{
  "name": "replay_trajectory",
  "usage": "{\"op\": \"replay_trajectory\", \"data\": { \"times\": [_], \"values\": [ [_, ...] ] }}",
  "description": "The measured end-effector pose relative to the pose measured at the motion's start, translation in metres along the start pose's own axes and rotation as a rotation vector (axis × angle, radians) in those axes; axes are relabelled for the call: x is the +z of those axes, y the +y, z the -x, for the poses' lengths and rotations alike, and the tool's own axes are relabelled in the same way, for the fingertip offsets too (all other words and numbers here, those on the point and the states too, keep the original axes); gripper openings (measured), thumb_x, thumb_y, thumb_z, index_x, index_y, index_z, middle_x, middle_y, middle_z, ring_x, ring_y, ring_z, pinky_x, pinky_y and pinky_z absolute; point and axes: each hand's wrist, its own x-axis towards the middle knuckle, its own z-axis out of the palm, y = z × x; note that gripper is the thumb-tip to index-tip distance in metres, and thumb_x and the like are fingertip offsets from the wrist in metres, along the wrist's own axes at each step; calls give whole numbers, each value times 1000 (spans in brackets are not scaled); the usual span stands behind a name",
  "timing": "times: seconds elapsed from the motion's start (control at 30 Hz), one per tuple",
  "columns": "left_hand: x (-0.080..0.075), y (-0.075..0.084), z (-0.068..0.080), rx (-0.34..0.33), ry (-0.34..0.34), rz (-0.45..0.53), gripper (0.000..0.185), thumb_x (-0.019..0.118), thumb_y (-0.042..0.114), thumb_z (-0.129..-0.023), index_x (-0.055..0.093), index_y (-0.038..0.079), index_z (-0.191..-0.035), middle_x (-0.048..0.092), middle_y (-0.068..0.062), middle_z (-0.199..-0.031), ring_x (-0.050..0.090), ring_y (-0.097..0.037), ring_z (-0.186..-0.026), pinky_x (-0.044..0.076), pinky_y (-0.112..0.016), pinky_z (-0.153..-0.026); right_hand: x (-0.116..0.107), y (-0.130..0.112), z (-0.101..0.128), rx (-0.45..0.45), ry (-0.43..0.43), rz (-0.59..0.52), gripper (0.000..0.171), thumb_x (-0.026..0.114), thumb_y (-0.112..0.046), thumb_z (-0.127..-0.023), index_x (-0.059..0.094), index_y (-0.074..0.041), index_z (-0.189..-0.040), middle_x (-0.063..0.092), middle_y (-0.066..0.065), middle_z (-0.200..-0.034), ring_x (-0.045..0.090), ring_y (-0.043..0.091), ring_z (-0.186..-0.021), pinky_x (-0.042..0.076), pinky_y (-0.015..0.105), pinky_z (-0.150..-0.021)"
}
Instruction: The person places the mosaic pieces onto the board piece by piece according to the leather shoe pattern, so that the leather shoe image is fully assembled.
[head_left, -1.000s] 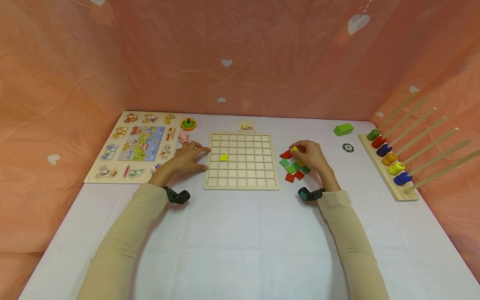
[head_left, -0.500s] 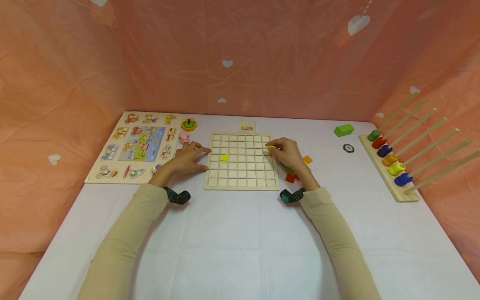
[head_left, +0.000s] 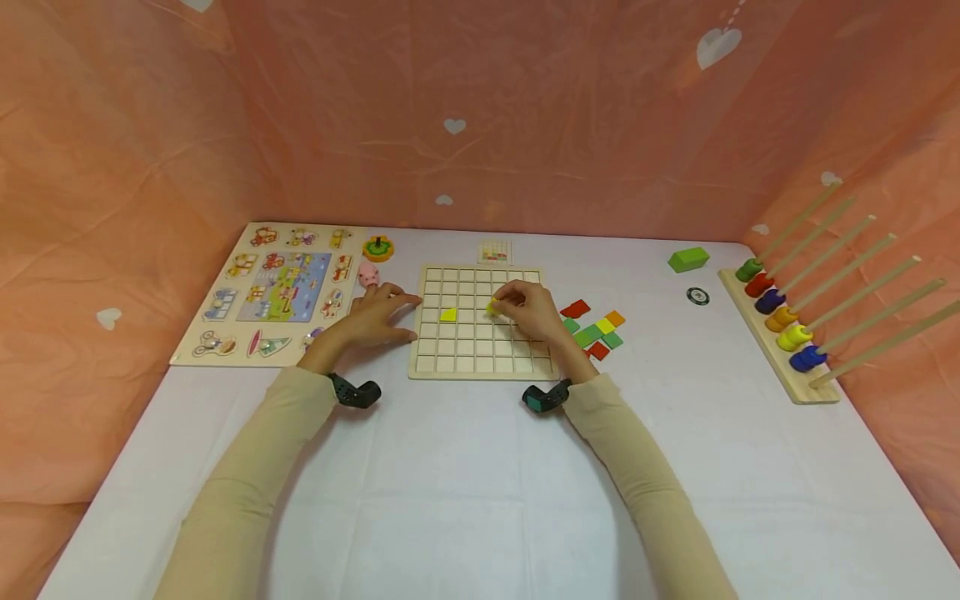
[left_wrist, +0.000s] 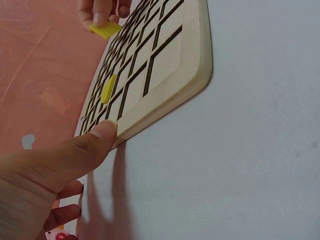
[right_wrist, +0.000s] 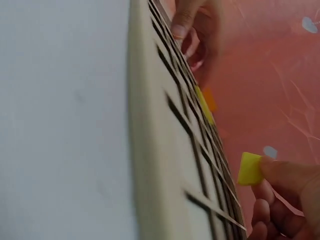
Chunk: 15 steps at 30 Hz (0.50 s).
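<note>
A wooden grid board (head_left: pixel 474 351) lies flat in the middle of the white table. My left hand (head_left: pixel 375 317) rests at its left side, fingers spread, the thumb touching the board's edge in the left wrist view. One yellow tile (head_left: pixel 447 314) with a slanted corner sits in a cell towards the left of the grid. Above the right half of the board, my right hand (head_left: pixel 531 310) pinches a second yellow tile (right_wrist: pixel 249 169) between thumb and fingers. That tile is clear of the grid in the right wrist view.
Several red, green, orange and yellow tiles (head_left: pixel 588 335) lie loose right of the board. Behind it is a small pattern card (head_left: pixel 495 252). A picture puzzle (head_left: pixel 262 333) stands left, near a pink pig figure (head_left: pixel 368 274). Rightward are a green block (head_left: pixel 687 259) and a peg rack (head_left: pixel 813 392).
My right hand has moved left from the loose tiles to over the board, carrying the yellow tile. The left hand has stayed at the board's left edge.
</note>
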Motion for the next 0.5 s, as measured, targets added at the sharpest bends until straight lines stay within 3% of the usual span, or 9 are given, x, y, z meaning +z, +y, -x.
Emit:
{"op": "replay_trajectory", "data": {
  "times": [0.23, 0.5],
  "values": [
    [0, 2, 0, 1, -5, 0, 63, 68, 30, -84, 43, 12, -139, 34, -20, -136, 23, -40, -126, 20, -60, -97, 16, 1, -1, -1, 12, -6, 15, 64, -11, -87, 65, -4, -101, 66, 10, -87, 62, 19, -78, 48, 29, -73],
    [0, 0, 0, -5, -9, 1, 63, 68, 29, -84, 42, 12, -140, 33, -20, -136, 22, -41, -126, 19, -60, -97, 24, 0, -3, -65, 43, 125, 13, 66, -11, -86, 70, -4, -96, 65, 8, -82, 57, 17, -70, 43, 25, -65]
  ]
}}
